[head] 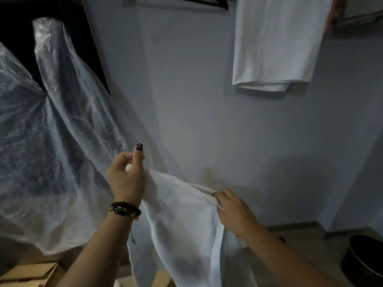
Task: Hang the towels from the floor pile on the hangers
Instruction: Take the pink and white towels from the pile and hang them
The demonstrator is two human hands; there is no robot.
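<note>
A white towel (182, 220) hangs stretched between my two hands in front of the wall. My left hand (126, 179) grips its upper left corner in a fist, thumb pointing up. At the right, my right hand (234, 210) pinches the towel's top edge. The cloth drapes down past my forearms and out of the bottom of the frame. Another white towel (273, 44) hangs folded over a hanger at the upper right. A black hanger (215, 3) shows at the top edge, bare. The floor pile is out of sight.
Clear plastic sheeting (51, 131) covers dark clothes at the left. A dark round container (364, 259) stands on the floor at the lower right. Cardboard boxes (29, 274) lie at the lower left. More hung fabric (360, 11) fills the top right corner.
</note>
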